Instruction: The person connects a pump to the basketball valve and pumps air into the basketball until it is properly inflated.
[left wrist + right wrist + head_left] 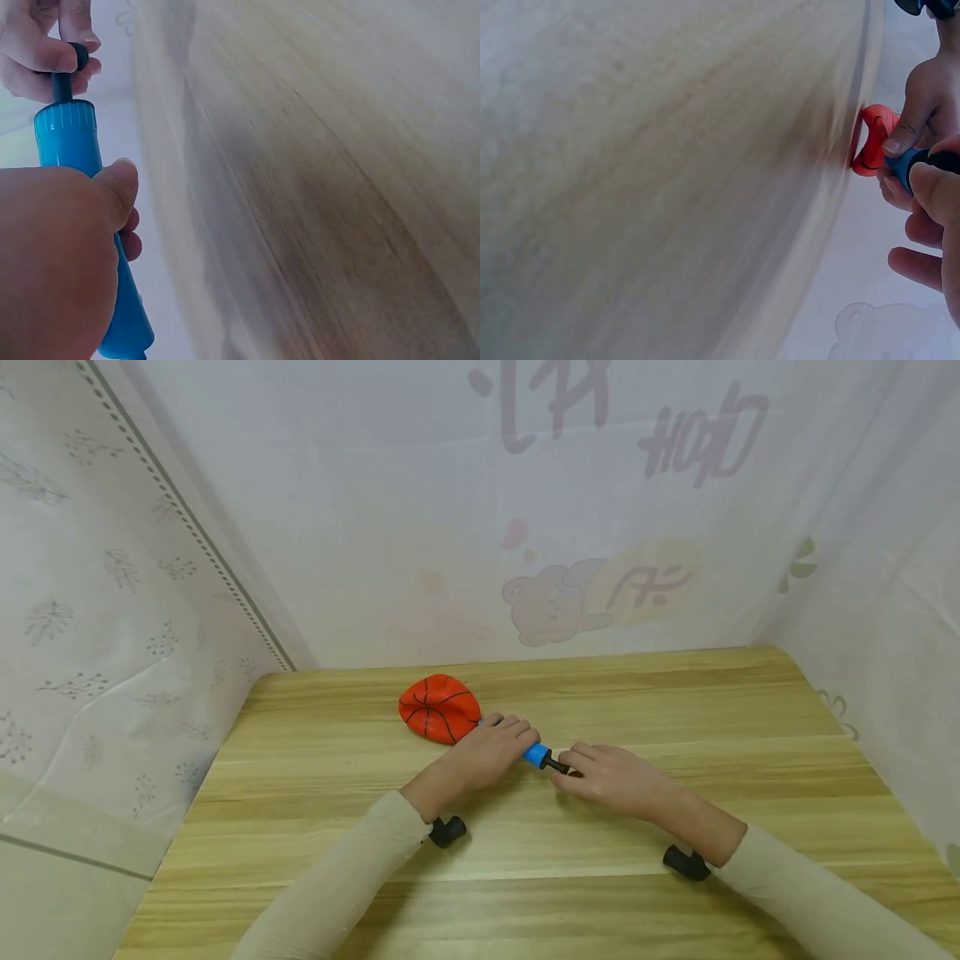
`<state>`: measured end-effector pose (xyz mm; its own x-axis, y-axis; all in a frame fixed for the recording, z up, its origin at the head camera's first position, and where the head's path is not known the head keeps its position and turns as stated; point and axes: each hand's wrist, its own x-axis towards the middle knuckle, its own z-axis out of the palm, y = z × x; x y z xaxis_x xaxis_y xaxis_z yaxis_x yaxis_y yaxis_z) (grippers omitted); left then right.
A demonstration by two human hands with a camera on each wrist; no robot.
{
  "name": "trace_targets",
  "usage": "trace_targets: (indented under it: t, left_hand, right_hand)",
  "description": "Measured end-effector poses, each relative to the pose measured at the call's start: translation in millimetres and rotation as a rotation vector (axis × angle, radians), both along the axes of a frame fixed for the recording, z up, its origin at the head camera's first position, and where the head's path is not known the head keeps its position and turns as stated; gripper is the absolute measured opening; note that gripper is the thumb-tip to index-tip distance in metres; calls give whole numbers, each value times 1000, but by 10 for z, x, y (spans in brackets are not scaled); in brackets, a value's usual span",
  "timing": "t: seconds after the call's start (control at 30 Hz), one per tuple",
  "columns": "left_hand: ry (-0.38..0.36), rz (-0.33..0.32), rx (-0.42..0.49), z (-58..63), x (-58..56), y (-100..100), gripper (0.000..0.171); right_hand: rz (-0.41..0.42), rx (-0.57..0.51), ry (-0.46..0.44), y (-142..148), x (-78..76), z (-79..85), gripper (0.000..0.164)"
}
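Observation:
A small blue hand pump (71, 139) with a black plunger (556, 765) is held at a slant over the table. My left hand (491, 750) wraps round its blue barrel, thumb along the side in the left wrist view. With thumb and fingers my right hand (617, 779) pinches the black handle (81, 57) at the plunger's end; a short length of rod shows between handle and barrel. At the pump's far end lies a partly deflated orange-red ball (438, 710) with black basketball lines, its top dented inward. The left hand hides most of the barrel in the head view.
The wood-grain table (570, 893) runs back to a pale printed curtain (390, 527), with more curtain at the left and right sides. Black wrist mounts (448, 832) sit under both forearms, close above the tabletop.

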<state>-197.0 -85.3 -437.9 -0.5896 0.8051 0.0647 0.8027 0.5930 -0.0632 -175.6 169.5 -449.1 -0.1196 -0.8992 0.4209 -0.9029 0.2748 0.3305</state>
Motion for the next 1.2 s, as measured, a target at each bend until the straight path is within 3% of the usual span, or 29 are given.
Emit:
trace_targets:
  t: [0.3,0.5,0.9,1.2]
  left_hand:
    - [-32,-12,6,37,2,24,19]
    - [-39,28,-3,73,-25,-19,20]
    - [-13,18,16,74,-53,-71,17]
    - [13,26,11,37,-25,-60,15]
  right_hand:
    - [8,7,7,47,32,70,41]
    - [15,-2,4,166,111,126,40]
    - [6,-34,-62,506,383,192,43]
    - [-42,-7,-103,555,444,180,47]
